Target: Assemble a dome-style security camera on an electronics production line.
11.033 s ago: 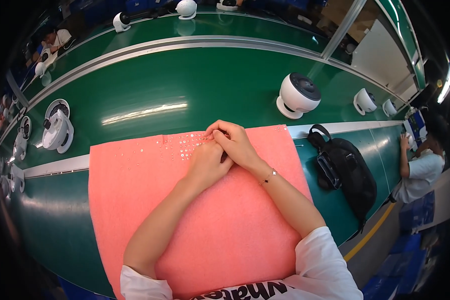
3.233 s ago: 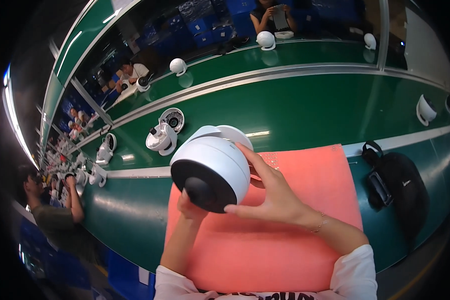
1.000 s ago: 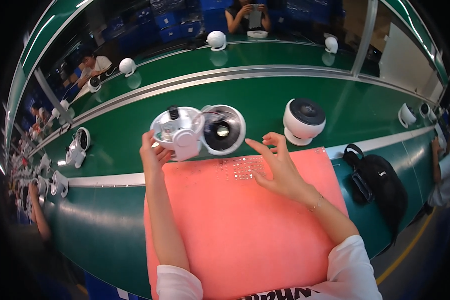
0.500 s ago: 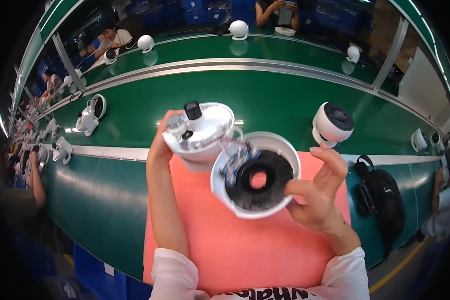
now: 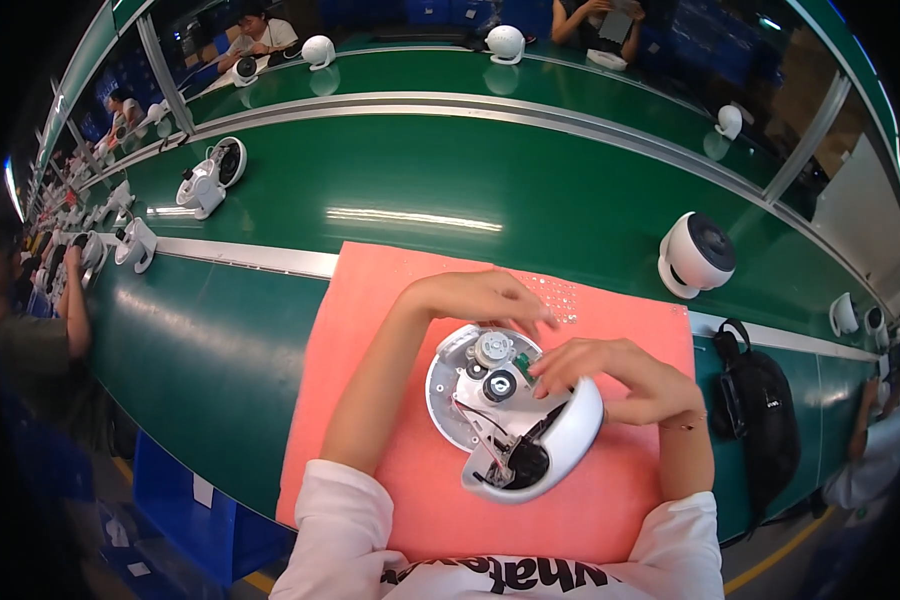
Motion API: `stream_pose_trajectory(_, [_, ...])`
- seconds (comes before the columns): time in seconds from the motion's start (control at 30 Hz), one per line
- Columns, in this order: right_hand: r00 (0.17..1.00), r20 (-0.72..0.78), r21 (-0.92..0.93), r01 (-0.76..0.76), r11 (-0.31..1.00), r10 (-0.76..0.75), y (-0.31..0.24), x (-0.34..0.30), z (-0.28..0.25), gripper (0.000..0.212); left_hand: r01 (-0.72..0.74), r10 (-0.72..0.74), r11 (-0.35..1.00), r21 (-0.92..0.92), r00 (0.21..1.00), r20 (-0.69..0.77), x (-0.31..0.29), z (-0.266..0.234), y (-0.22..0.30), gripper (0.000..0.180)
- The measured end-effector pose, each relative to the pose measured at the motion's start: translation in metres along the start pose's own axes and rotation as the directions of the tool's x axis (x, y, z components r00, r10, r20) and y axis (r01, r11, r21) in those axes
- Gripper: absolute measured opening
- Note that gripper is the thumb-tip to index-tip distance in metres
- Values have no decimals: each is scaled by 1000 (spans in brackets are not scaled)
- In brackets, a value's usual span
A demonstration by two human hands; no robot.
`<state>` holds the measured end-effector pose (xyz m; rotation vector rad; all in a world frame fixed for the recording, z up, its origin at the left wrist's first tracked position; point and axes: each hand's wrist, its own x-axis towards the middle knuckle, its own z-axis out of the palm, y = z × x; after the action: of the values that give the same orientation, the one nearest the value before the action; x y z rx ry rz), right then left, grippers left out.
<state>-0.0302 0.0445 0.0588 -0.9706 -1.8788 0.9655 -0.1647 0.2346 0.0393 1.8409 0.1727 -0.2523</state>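
Observation:
On a pink mat (image 5: 390, 510) lies an opened white device. Its round base housing (image 5: 444, 400) shows a silver motor (image 5: 494, 348), a dark round shaft part and a small green board. Wires join it to a white bowl-shaped shell (image 5: 576, 428) with a black inside, tilted up on its near right side. My right hand (image 5: 638, 378) grips that shell's upper rim, fingers inside and thumb outside. Above the housing's far edge, my left hand (image 5: 480, 296) is empty, its fingers loosely stretched to the right, close to rows of small shiny screw-like pieces (image 5: 560, 298) on the mat.
A white round device with a black front (image 5: 696, 254) stands beyond the mat at right. Further units (image 5: 206, 184) are at the left on the green bench (image 5: 420, 180). A black bag (image 5: 762, 410) lies right of the mat. Other people sit along the line.
Both halves have come down from the air onto the mat, nearer me. The shell has turned and tilted. My left hand has let go of the housing; my right hand has shifted along the shell.

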Motion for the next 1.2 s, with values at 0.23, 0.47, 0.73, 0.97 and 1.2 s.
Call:
stream_pose_trajectory(0.23, [998, -23, -152, -63, 986, 60, -24, 5, 1, 32, 80, 602, 667, 741, 527, -599, -80, 49, -11, 41])
stream_pose_trajectory(0.47, [954, -137, 133, -248, 960, 266, -17, 20, 17, 35, 0, 523, 725, 689, 651, -550, -137, 117, -34, 45])
stream_pose_trajectory(0.73, [847, -337, 320, -308, 896, 412, 1, 35, 44, 26, -273, 245, 957, 98, 581, -776, -139, 94, -41, 24])
stream_pose_trajectory(0.97, [792, -434, 147, -408, 901, 429, -1, 43, 49, 25, 62, 90, 977, 205, 749, -657, -149, 80, -1, 28])
stream_pose_trajectory(1.2, [776, -455, -230, -577, 784, 437, 9, 52, 44, 48, 363, -70, 870, 334, 761, -645, -150, 58, 17, 41])
